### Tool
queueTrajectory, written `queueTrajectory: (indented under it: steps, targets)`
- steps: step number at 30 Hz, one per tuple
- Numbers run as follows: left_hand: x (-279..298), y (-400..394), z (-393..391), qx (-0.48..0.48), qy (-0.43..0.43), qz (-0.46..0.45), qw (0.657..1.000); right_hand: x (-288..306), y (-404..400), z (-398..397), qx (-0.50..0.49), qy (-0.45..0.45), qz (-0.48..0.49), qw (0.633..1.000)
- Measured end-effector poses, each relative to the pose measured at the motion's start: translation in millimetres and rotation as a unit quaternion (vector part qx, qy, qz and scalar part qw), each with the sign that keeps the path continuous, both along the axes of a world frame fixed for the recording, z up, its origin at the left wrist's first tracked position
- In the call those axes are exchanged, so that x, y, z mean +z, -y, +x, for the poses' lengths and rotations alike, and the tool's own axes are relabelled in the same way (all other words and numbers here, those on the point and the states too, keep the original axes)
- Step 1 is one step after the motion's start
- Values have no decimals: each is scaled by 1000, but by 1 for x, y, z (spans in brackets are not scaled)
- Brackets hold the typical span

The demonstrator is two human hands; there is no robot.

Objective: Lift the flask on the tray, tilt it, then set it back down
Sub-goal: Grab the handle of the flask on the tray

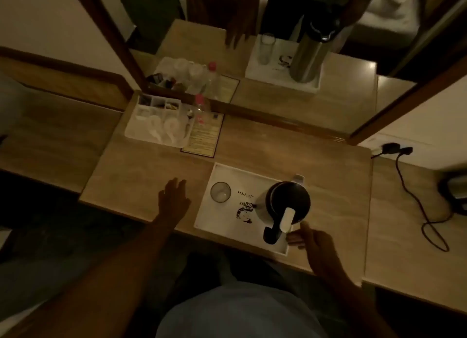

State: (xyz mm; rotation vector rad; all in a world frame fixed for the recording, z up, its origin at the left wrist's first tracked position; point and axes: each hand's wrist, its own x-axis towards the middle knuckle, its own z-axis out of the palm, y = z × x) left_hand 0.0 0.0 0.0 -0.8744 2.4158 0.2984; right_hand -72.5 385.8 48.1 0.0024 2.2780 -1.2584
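Observation:
A steel flask (288, 201) with a black lid and a black handle stands upright on the right part of a white tray (225, 221) on the wooden desk. An empty glass (220, 191) stands on the tray's left part. My right hand (313, 244) is just right of the flask's handle at the tray's near corner, fingers apart, thumb up, holding nothing. My left hand (174, 198) rests flat on the desk left of the tray, fingers spread.
A clear organiser tray (156, 125) with cups and sachets, a small bottle (200, 110) and a framed card (203, 138) sit at the back left. A mirror (252, 47) stands behind the desk. A black cable (414, 198) runs from a wall plug on the right.

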Motion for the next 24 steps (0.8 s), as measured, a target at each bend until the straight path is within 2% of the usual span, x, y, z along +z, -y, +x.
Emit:
queueTrajectory:
  steps: [2,5,8,14,18,21,24]
  targets:
    - [-2,3,-7,23,22,7,999,-6,13,12,-14,81,-37,996]
    - [-9,11,-20,38,44,26,998,-24,37,28,-73,177,-154,969]
    - [-18,13,-29,29,59,43,997,-38,52,30,-116,194,-227,947]
    - [-32,19,-30,45,64,87,993,-45,74,41,-193,165,-316,914]
    - [-36,24,-26,55,44,111,991,-40,75,41,-215,100,-307,922]
    - [-37,27,-25,56,37,115,991,-42,70,38,-209,14,-204,956]
    - [-39,31,-23,60,32,123,990,-45,66,35,-184,-47,-122,974]
